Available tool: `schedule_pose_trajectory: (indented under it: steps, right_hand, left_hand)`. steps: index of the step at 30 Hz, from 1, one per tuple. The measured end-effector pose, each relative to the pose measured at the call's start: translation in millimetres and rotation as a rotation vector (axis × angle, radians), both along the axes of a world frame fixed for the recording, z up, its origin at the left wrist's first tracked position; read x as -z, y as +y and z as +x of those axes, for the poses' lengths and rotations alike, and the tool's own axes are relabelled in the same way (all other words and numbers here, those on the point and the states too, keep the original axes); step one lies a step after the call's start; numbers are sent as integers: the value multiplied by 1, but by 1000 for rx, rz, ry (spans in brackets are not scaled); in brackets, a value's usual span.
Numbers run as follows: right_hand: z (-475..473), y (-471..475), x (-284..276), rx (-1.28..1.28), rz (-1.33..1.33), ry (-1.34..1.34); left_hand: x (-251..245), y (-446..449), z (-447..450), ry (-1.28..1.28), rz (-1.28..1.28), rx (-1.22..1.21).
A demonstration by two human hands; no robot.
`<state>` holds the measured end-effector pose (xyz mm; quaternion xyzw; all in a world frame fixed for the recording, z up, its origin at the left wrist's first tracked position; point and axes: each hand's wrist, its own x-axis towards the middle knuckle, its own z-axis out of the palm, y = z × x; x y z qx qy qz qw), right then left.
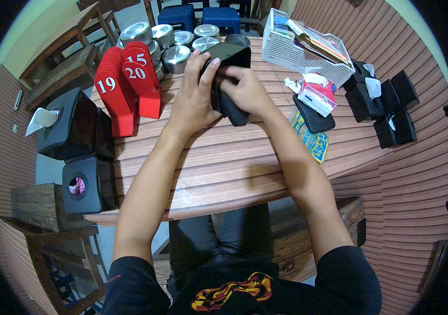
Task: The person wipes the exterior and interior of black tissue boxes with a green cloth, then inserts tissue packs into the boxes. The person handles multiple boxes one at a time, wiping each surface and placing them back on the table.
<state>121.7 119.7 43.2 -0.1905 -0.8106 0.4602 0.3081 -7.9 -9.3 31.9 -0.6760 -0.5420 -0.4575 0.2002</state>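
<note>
My left hand (pixel 194 94) grips a black box (pixel 231 55), which looks like a tissue box cover, along its left side with fingers spread over the top edge. The box is tilted above the wood-patterned table (pixel 216 165). A black flap (pixel 233 110) hangs from its near side. My right hand (pixel 247 92) is at the box's near side, just above the flap. Its fingertips are blurred and partly hidden in the dark there, so what they hold cannot be made out. Right of this hand lies an opened soft tissue pack (pixel 318 96) on a flat black case (pixel 312 116).
Red number stands (pixel 115 94) and several lidded metal tins (pixel 176 59) stand at the back left. Black tissue boxes (pixel 78 126) line the left edge; more black boxes (pixel 365 94) sit right. Behind is a grey plastic basket (pixel 302 59) of papers. A yellow-blue packet (pixel 314 145) lies right.
</note>
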Motion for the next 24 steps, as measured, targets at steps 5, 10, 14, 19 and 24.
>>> schedule_pose_trajectory:
  steps: [5,10,14,19,24]
  right_hand:
    - [1,3,-10,58,-714,419]
    - [-5,-19,-8,-300,-420,336]
    - [1,-25,-16,-198,107,-86]
    - [13,-23,-28,-165,352,-379]
    - [6,-24,-22,-41,388,-215]
  left_hand:
    - [-3,1,10,-103,6,62]
    - [2,4,14,-86,28,49]
    - [7,0,5,-89,34,19]
    - [9,2,-5,-67,3,39]
    - [8,1,-10,-173,-74,-5]
